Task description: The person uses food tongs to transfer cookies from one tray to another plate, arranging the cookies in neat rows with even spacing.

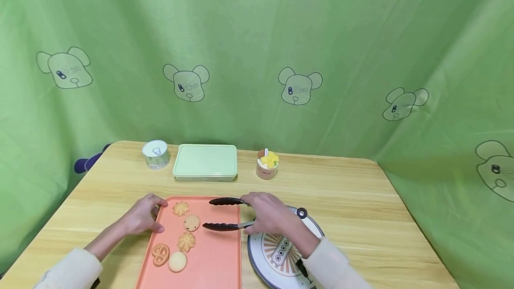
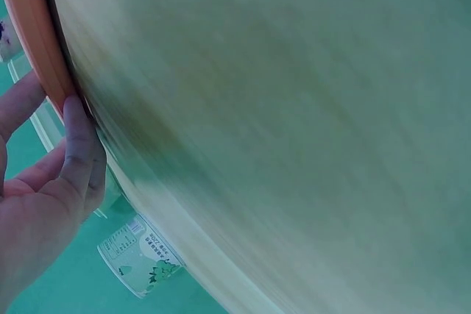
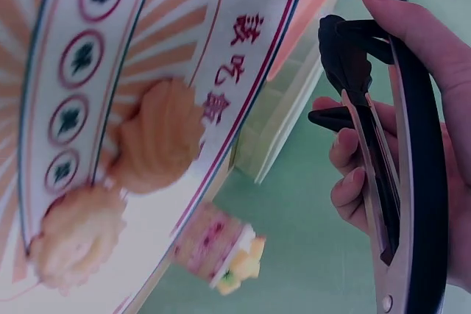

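A coral tray (image 1: 213, 262) lies on the table, and my left hand (image 1: 142, 214) grips its left edge near the far corner; the left wrist view shows the rim (image 2: 44, 42) between the fingers. On the tray's left half are two flower-shaped cookies (image 1: 186, 241), a dotted round cookie (image 1: 192, 223), a plain round cookie (image 1: 177, 262) and a pretzel cookie (image 1: 162, 253). My right hand (image 1: 267, 212) holds black-tipped tongs (image 1: 222, 227), arms spread, nothing between the tips, over the tray's right side. Below the right forearm, a patterned plate (image 1: 261, 260) bears two cookies (image 3: 158, 137) in the right wrist view.
Along the back of the table stand a pull-tab can (image 1: 156, 155), a box with a pale green lid (image 1: 205, 160) and a small cup (image 1: 267, 171) topped with yellow pieces. A green curtain (image 1: 241, 21) hangs behind the table and at its sides.
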Demonstrator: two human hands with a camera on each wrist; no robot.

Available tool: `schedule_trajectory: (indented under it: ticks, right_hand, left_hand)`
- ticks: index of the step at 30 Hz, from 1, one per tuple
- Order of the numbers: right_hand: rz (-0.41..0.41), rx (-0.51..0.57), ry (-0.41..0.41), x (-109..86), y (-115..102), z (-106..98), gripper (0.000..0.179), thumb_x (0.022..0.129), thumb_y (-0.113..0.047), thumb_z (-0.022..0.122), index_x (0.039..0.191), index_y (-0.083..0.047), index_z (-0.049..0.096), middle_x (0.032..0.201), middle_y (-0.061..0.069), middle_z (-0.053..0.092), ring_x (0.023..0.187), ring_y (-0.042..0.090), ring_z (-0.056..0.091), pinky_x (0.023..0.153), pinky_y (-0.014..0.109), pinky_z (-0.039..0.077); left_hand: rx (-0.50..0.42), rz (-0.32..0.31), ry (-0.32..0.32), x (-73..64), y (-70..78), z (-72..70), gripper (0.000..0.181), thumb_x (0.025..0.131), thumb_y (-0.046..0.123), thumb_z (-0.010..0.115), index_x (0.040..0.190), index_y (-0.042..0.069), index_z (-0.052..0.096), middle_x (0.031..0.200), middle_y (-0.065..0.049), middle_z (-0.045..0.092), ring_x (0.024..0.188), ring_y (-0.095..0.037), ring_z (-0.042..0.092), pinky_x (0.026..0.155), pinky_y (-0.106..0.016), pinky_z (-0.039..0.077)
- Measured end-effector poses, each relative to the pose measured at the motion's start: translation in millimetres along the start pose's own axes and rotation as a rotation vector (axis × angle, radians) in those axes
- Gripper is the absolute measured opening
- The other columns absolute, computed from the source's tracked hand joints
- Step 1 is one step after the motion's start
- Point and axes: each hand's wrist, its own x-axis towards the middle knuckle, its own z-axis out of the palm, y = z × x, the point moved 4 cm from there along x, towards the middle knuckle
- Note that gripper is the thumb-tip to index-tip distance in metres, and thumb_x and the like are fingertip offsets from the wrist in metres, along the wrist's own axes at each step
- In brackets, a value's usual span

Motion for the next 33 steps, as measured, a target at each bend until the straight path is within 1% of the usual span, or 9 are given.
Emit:
schedule_trajectory:
  ticks: [4, 6, 11, 14, 18, 23, 29, 33]
  right_hand:
    - [-0.035, -0.028, 0.002, 8.8, -9, 5, 0.075, 0.066, -0.041, 0.082, 0.128, -0.009, 0.057, 0.121, 0.005, 0.064, 0.109, 0.022, 0.062, 0.093, 0.036, 0.051]
    - [-0.049, -0.038, 0.001, 13.3, -13, 7, 0.071, 0.066, -0.041, 0.082, 0.125, -0.009, 0.058, 0.115, 0.003, 0.066, 0.104, 0.019, 0.063, 0.089, 0.033, 0.053]
    - [-0.066, -0.06, -0.014, 22.3, -22, 14, 0.066, 0.066, -0.044, 0.082, 0.12, -0.011, 0.06, 0.106, 0.001, 0.067, 0.097, 0.016, 0.062, 0.085, 0.031, 0.053]
    - [-0.065, -0.084, -0.022, 25.5, -26, 18, 0.068, 0.066, -0.047, 0.081, 0.121, -0.012, 0.06, 0.108, 0.0, 0.066, 0.099, 0.016, 0.062, 0.087, 0.031, 0.052]
    - [-0.063, -0.1, -0.03, 28.1, -30, 20, 0.064, 0.067, -0.049, 0.08, 0.117, -0.013, 0.062, 0.107, -0.001, 0.067, 0.098, 0.016, 0.062, 0.086, 0.031, 0.052]
    - [-0.068, -0.125, -0.018, 30.2, -36, 21, 0.064, 0.067, -0.049, 0.081, 0.117, -0.014, 0.062, 0.107, -0.001, 0.067, 0.098, 0.016, 0.063, 0.086, 0.031, 0.052]
    - [-0.08, -0.184, -0.007, 33.4, -41, 22, 0.059, 0.066, -0.05, 0.081, 0.11, -0.015, 0.063, 0.097, -0.004, 0.067, 0.089, 0.014, 0.063, 0.079, 0.028, 0.052]
    - [-0.076, -0.189, -0.009, 33.9, -42, 22, 0.059, 0.066, -0.05, 0.081, 0.11, -0.016, 0.063, 0.097, -0.005, 0.068, 0.089, 0.013, 0.063, 0.079, 0.028, 0.052]
  left_hand:
    - [0.001, 0.01, 0.001, 0.2, -0.4, 0.0, 0.064, 0.055, 0.002, 0.086, 0.111, -0.009, 0.058, 0.1, -0.015, 0.053, 0.08, -0.018, 0.057, 0.063, -0.026, 0.049]
    - [-0.001, 0.011, 0.001, 0.0, -0.6, 0.0, 0.064, 0.055, 0.002, 0.086, 0.111, -0.009, 0.058, 0.1, -0.016, 0.053, 0.08, -0.018, 0.057, 0.063, -0.026, 0.049]
    - [-0.007, -0.002, -0.002, -0.2, -1.0, 0.3, 0.065, 0.054, 0.002, 0.086, 0.112, -0.009, 0.058, 0.101, -0.016, 0.053, 0.081, -0.018, 0.057, 0.065, -0.028, 0.05]
    - [-0.014, -0.005, 0.0, -0.2, -0.8, 0.2, 0.065, 0.054, 0.001, 0.086, 0.112, -0.009, 0.058, 0.102, -0.017, 0.053, 0.081, -0.019, 0.058, 0.065, -0.028, 0.05]
    - [-0.014, 0.0, 0.0, -0.4, -0.5, 0.1, 0.065, 0.054, 0.001, 0.086, 0.112, -0.009, 0.058, 0.102, -0.017, 0.053, 0.081, -0.018, 0.058, 0.064, -0.027, 0.05]
    - [-0.002, 0.004, 0.0, -0.5, -0.2, -0.3, 0.065, 0.055, 0.002, 0.086, 0.112, -0.009, 0.058, 0.101, -0.016, 0.054, 0.08, -0.018, 0.057, 0.064, -0.026, 0.05]
    - [-0.003, 0.007, 0.001, -0.4, -0.3, 0.1, 0.065, 0.054, 0.002, 0.086, 0.112, -0.009, 0.058, 0.103, -0.017, 0.053, 0.081, -0.018, 0.057, 0.064, -0.027, 0.05]
    - [-0.003, 0.01, 0.004, -0.5, -0.6, 0.1, 0.065, 0.054, 0.002, 0.086, 0.111, -0.009, 0.058, 0.103, -0.017, 0.054, 0.081, -0.018, 0.058, 0.065, -0.027, 0.05]
